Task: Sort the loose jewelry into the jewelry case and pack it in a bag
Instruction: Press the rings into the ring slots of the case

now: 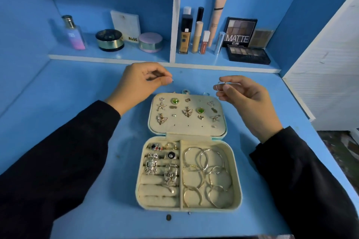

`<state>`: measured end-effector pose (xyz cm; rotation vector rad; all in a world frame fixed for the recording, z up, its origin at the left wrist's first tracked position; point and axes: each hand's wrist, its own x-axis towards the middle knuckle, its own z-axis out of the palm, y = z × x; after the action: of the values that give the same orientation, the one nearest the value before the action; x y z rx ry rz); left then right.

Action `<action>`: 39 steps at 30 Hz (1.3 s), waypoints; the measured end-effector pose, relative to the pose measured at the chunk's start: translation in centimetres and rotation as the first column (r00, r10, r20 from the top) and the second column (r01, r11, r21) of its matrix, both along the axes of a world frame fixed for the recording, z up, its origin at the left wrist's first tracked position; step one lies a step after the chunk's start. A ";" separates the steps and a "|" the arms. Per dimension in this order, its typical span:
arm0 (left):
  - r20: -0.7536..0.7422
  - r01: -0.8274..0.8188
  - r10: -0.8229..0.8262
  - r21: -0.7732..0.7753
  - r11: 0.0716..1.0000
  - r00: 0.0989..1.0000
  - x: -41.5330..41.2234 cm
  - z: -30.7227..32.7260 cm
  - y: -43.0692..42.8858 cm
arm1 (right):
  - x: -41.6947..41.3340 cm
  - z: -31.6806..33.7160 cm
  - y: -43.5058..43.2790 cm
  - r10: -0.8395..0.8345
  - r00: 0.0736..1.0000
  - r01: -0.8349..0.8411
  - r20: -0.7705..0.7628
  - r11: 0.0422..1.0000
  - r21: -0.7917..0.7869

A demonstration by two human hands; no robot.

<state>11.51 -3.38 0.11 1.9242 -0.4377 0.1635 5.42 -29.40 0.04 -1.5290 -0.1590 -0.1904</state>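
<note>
An open cream jewelry case point(237, 176) lies on the blue desk. Its lid panel point(223, 128) holds several stud earrings and pendants; the bottom holds rings point(161, 163) in rolls on the left and gold hoop earrings point(206, 172) on the right. My left hand point(139, 85) hovers beyond the lid's far left corner and pinches a tiny earring back point(172, 81). Beyond the far right corner, my right hand point(242, 95) pinches a thin silver earring point(221, 83). A few small loose pieces point(184, 91) lie just behind the lid.
Two tiny items point(168, 217) lie on the desk in front of the case. A shelf behind holds a perfume bottle point(74, 34), jars point(109, 40), foundation tubes point(198, 37) and eyeshadow palettes point(247, 54). A white panel point(330, 75) stands at the right.
</note>
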 end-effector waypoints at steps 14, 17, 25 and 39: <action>-0.060 0.026 -0.033 -0.113 0.993 0.998 -11.4 1.2 2.1 | -3.8 -0.2 1.1 0.064 0.998 -0.065 -0.024 0.997 -0.040; -0.103 0.064 -0.074 -0.102 0.993 0.992 -13.9 1.1 2.6 | -3.8 -0.1 1.2 0.066 0.997 -0.068 -0.030 0.996 -0.055; 0.070 0.115 -0.126 0.138 0.984 0.990 -17.4 0.5 3.8 | -3.8 -0.1 1.5 0.065 0.998 -0.067 -0.024 0.994 -0.091; 0.186 0.107 -0.179 0.344 0.933 0.966 -18.4 0.6 3.9 | -3.8 -0.4 1.7 0.085 0.996 -0.087 -0.019 0.989 -0.123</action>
<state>-6.91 0.56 0.67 2.2043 -0.7914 0.2132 1.59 -27.67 -0.33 -1.6427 -0.2295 -0.1032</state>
